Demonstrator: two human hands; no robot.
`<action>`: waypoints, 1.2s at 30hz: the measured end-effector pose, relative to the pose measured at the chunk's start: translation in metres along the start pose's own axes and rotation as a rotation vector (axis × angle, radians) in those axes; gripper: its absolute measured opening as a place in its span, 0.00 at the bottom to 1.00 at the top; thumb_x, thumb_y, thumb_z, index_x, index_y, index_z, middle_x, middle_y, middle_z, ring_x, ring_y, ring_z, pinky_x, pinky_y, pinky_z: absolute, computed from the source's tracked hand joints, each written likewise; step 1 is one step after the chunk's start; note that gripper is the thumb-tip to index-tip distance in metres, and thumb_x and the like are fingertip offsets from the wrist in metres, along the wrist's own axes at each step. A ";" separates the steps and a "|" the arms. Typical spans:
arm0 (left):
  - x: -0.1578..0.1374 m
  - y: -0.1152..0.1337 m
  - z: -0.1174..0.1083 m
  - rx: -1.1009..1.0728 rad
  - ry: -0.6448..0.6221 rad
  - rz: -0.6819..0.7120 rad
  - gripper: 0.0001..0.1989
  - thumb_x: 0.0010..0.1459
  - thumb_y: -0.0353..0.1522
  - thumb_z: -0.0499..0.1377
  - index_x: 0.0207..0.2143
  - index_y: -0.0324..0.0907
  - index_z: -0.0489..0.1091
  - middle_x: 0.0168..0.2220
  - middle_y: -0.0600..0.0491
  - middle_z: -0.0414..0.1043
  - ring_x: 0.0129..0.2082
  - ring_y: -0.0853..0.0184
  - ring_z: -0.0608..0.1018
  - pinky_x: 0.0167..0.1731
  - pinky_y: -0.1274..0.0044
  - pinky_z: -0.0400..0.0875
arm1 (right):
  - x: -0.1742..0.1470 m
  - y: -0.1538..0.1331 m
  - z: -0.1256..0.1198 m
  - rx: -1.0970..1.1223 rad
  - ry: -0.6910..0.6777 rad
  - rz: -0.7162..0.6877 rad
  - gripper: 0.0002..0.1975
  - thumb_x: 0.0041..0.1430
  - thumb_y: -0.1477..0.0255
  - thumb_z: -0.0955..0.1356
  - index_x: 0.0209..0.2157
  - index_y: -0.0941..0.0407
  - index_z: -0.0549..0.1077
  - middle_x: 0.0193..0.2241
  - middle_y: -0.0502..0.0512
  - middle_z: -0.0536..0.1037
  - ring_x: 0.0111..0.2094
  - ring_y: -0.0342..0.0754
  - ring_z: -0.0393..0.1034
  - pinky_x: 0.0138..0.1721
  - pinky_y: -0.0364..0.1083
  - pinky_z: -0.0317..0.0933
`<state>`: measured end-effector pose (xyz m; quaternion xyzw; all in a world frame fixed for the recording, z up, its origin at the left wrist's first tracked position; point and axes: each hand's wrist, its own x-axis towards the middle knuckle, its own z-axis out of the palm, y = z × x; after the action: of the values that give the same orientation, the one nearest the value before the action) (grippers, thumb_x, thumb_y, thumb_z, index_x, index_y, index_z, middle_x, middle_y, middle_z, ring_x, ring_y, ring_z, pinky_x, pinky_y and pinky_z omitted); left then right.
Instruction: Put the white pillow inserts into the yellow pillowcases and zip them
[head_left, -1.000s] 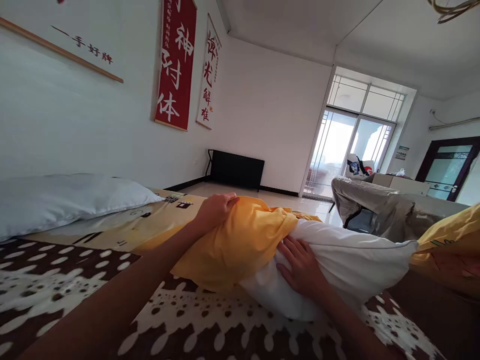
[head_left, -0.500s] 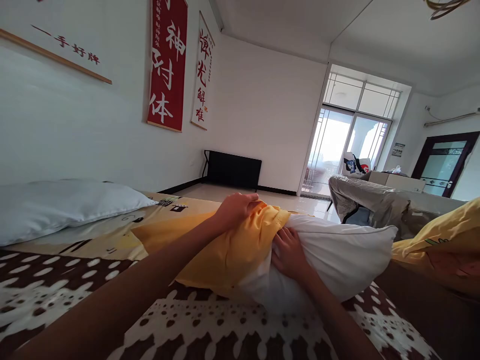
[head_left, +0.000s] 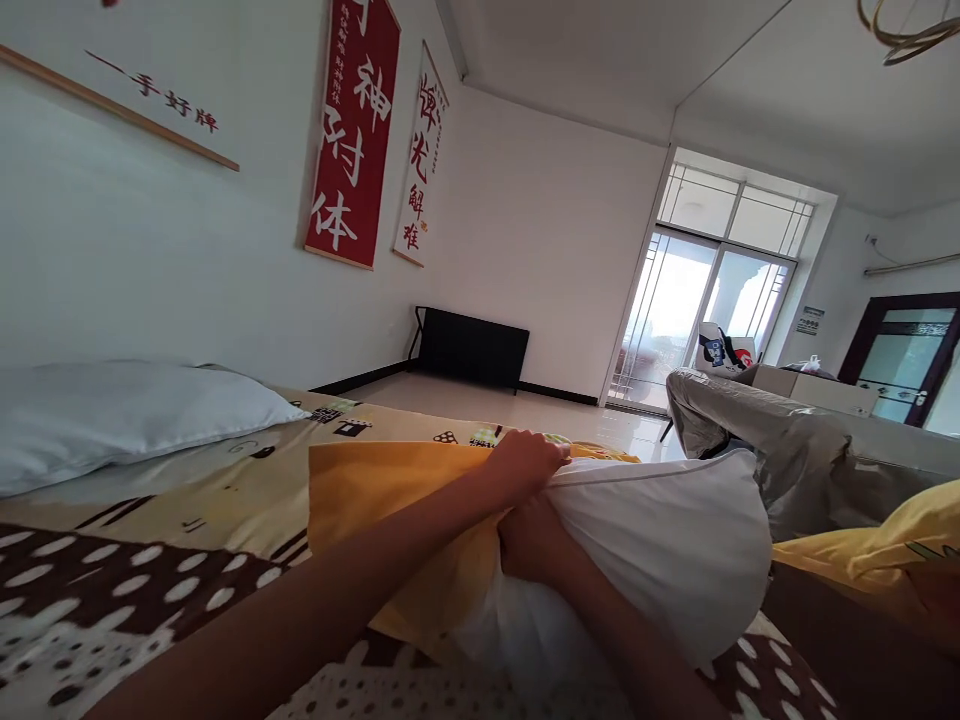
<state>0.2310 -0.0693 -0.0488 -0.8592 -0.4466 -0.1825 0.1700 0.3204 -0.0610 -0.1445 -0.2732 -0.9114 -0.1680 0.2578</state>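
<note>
A white pillow [head_left: 667, 540] lies in front of me, its left part inside a yellow pillowcase [head_left: 390, 480]. My left hand [head_left: 529, 465] is closed on the pillowcase's upper edge, where yellow cloth meets white. Just below it, my right hand [head_left: 536, 540] is closed on the white pillow at the mouth of the case. Its fingertips are hidden in the folds. Both forearms cover part of the cloth.
Beneath lie a brown-and-white patterned blanket [head_left: 82, 585] and a cream printed sheet [head_left: 225, 490]. Another white pillow [head_left: 135, 415] rests at left. Yellow printed fabric [head_left: 885, 540] is at right. A plastic-covered sofa [head_left: 810, 440] and a black panel [head_left: 472, 345] stand beyond.
My right hand has shifted left and tightened into the pillow beneath my left hand. My left hand has moved right and slightly down along the case. The case's left end now stands up flatter.
</note>
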 end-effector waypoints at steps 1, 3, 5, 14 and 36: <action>-0.004 -0.010 0.001 -0.021 -0.012 -0.019 0.15 0.62 0.37 0.48 0.35 0.43 0.73 0.31 0.47 0.77 0.32 0.58 0.77 0.29 0.74 0.64 | -0.004 0.005 -0.003 -0.007 -0.020 0.023 0.16 0.52 0.72 0.65 0.44 0.54 0.72 0.47 0.57 0.73 0.50 0.56 0.61 0.51 0.54 0.52; -0.013 -0.036 -0.003 -0.134 -0.046 -0.031 0.20 0.64 0.40 0.44 0.39 0.45 0.73 0.36 0.48 0.77 0.36 0.60 0.77 0.32 0.74 0.66 | -0.016 0.017 -0.016 -0.011 -0.042 0.089 0.19 0.52 0.72 0.65 0.48 0.55 0.70 0.47 0.59 0.72 0.49 0.56 0.62 0.50 0.55 0.53; -0.024 -0.061 -0.011 -0.276 -0.095 -0.006 0.20 0.63 0.42 0.45 0.48 0.48 0.70 0.45 0.51 0.75 0.43 0.61 0.76 0.40 0.75 0.66 | -0.030 0.032 -0.032 0.053 -0.048 0.143 0.22 0.57 0.70 0.64 0.54 0.54 0.65 0.50 0.59 0.70 0.50 0.55 0.62 0.52 0.56 0.53; -0.064 -0.081 -0.017 -0.135 -0.237 -0.181 0.34 0.50 0.51 0.55 0.52 0.38 0.66 0.44 0.41 0.74 0.44 0.50 0.75 0.42 0.65 0.68 | -0.007 0.057 -0.055 -0.019 0.115 0.367 0.19 0.55 0.69 0.67 0.50 0.53 0.66 0.48 0.58 0.72 0.49 0.54 0.65 0.48 0.53 0.60; -0.101 -0.123 -0.005 -0.126 -0.051 -0.254 0.15 0.60 0.35 0.46 0.39 0.39 0.70 0.42 0.44 0.74 0.44 0.55 0.74 0.44 0.67 0.65 | -0.006 0.068 -0.042 -0.330 0.557 0.177 0.10 0.58 0.76 0.62 0.27 0.56 0.73 0.19 0.50 0.72 0.25 0.45 0.64 0.32 0.45 0.56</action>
<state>0.0741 -0.0757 -0.0755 -0.8092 -0.5434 -0.2086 0.0798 0.3806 -0.0282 -0.1021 -0.3329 -0.7391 -0.3587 0.4630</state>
